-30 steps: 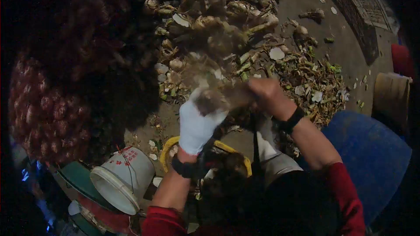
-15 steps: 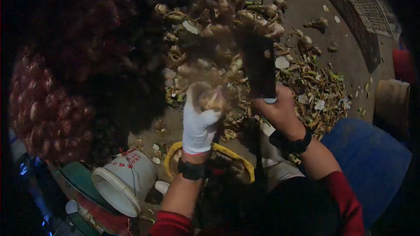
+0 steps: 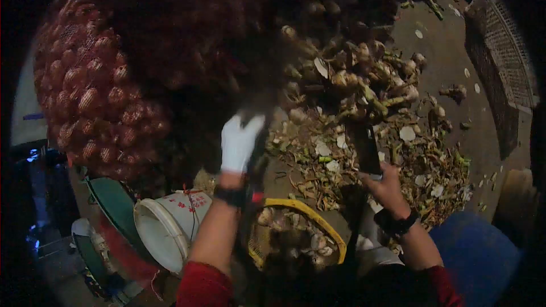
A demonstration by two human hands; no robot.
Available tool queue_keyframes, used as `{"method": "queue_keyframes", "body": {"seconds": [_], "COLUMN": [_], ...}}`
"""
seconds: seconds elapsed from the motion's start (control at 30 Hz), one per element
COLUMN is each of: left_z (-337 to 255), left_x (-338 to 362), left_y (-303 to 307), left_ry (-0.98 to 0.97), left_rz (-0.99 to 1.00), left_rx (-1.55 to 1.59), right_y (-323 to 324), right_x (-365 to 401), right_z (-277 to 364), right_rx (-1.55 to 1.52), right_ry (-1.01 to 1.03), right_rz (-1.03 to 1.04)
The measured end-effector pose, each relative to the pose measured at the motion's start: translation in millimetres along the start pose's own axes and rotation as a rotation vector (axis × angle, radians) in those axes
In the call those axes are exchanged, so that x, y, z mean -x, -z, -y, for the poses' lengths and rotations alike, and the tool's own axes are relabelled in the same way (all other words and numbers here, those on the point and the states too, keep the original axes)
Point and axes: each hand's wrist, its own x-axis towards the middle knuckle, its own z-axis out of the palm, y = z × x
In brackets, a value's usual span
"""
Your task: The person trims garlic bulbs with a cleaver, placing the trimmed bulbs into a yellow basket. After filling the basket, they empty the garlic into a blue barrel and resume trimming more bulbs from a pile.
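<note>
My left hand (image 3: 239, 142), in a white glove, reaches forward beside a dark shadowed area. Its fingertips are blurred and dim, so I cannot make out whether anything is between them. My bare right hand (image 3: 388, 189) is closed around the handle of a dark, broad-bladed cleaver (image 3: 365, 148), its blade pointing away over the garlic scraps (image 3: 324, 185). Beyond the blade lies a heap of garlic bulbs (image 3: 364, 79) with stalks. Between my forearms stands a yellow-rimmed basket (image 3: 335, 227) holding garlic bulbs (image 3: 321, 244).
Red mesh sacks of bulbs (image 3: 85, 96) stand at the left. A white bucket (image 3: 176, 222) lies tipped at lower left beside a green-rimmed container (image 3: 116, 199). A blue surface (image 3: 475, 256) is at lower right, and a mesh-sided crate (image 3: 503, 51) at upper right.
My left hand has moved left, away from the scraps; the garlic bulb it held is no longer visible in it. The cleaver stays in my right hand. The view has shifted up and left.
</note>
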Motion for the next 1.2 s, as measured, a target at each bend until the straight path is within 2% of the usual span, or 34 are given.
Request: {"method": "queue_keyframes", "body": {"seconds": [0.03, 0.07, 0.1, 0.13, 0.2, 0.27, 0.3, 0.33, 0.4, 0.43, 0.5, 0.53, 0.6, 0.63, 0.67, 0.73, 0.77, 0.83, 0.87, 0.93, 0.97, 1.0, 1.07, 1.1, 1.13, 1.2], "left_z": [41.2, 22.6, 43.9, 51.7, 120.3, 28.7, 17.6, 15.9, 4.2, -4.6, -17.9, -17.4, -17.7, -23.2, -24.5, -14.0, -10.5, -3.3, 5.3, 7.0, 4.7, -2.3, -9.6, -4.1, 3.6, 14.2], "left_x": [-33.2, -53.7, -78.8, -84.8, -115.0, -44.8, -23.6, -1.0, 33.9, 48.3, 64.1, 68.2, 71.2, 76.3, 79.1, 78.0, 78.9, 82.9, 85.1, 91.2, 98.0, 102.5, 109.0, 112.1, 113.4, 110.8], "left_y": [-7.5, -19.7, -38.6, -54.2, -78.6, -73.1, -74.9, -79.7, -84.9, -87.6, -90.5, -93.1, -96.5, -96.3, -97.3, -107.4, -111.0, -117.2, -120.1, -121.5, -126.5, -128.8, -132.8, -135.4, -140.6, -152.9], "left_ry": [-0.323, 0.083, 0.034, 0.004, 0.133, -0.127, -0.188, -0.224, -0.322, -0.311, -0.806, -0.804, -0.722, -0.650, -0.434, -0.168, -0.168, -0.086, -0.086, -0.047, 0.026, 0.030, 0.188, 0.240, 0.242, 0.094], "left_rz": [-0.002, 0.065, 0.077, -0.014, 0.300, 0.194, 0.191, 0.152, 0.194, 0.233, 0.281, 0.306, 0.310, 0.224, 0.253, 0.350, 0.353, 0.401, 0.401, 0.366, 0.282, 0.283, 0.285, 0.265, 0.264, 0.233], "left_rx": [-0.196, -0.238, -0.678, -0.720, -0.245, -0.472, -0.580, -0.484, -0.248, -0.231, -0.255, -0.230, -0.073, -0.061, -0.018, 0.304, 0.298, 0.582, 0.577, 0.619, 0.767, 0.762, 1.204, 1.201, 1.203, 1.165], "right_y": [-5.5, -8.7, -9.7, -9.8, -9.0, -5.3, -3.2, -4.5, -11.0, -11.0, -2.0, 3.8, 9.0, 10.2, 11.0, 3.7, -3.0, -5.1, -5.9, -6.6, -5.1, -2.8, -2.7, -3.8, -2.9, 4.0], "right_x": [3.6, 5.8, 5.9, 5.5, 7.7, 8.7, 0.5, -6.5, -12.9, -15.8, -21.7, -22.2, -12.9, -9.8, -9.1, -3.9, -3.2, 2.1, 3.3, 4.3, 3.4, 2.8, 2.5, 3.4, 4.1, 3.0], "right_z": [3.2, 4.7, 2.1, -3.3, -12.0, -6.1, -1.0, 4.7, 17.8, 28.5, 31.7, 26.7, 22.7, 24.6, 28.4, 34.6, 32.3, 35.1, 34.3, 34.2, 36.0, 43.5, 44.3, 39.0, 35.0, 29.6], "right_rx": [-0.103, -0.207, -0.204, -0.192, -0.167, -0.188, -0.215, -0.216, -0.345, -0.408, -0.445, -0.434, -0.424, -0.528, -0.634, -0.601, -0.563, -0.552, -0.557, -0.520, -0.524, -0.531, -0.538, -0.576, -0.612, -0.598], "right_ry": [-0.092, -0.188, -0.180, -0.151, -0.108, -0.166, -0.199, -0.210, -0.104, -0.134, -0.183, -0.195, -0.220, -0.210, -0.191, -0.223, -0.171, -0.144, -0.144, 0.002, 0.005, -0.014, -0.037, -0.056, -0.075, -0.097], "right_rz": [0.006, 0.011, 0.005, -0.019, -0.056, -0.056, -0.068, -0.072, -0.179, -0.216, -0.284, -0.236, -0.208, -0.173, -0.137, -0.158, -0.163, -0.171, -0.170, -0.183, -0.184, -0.189, -0.191, -0.193, -0.194, -0.207]}}
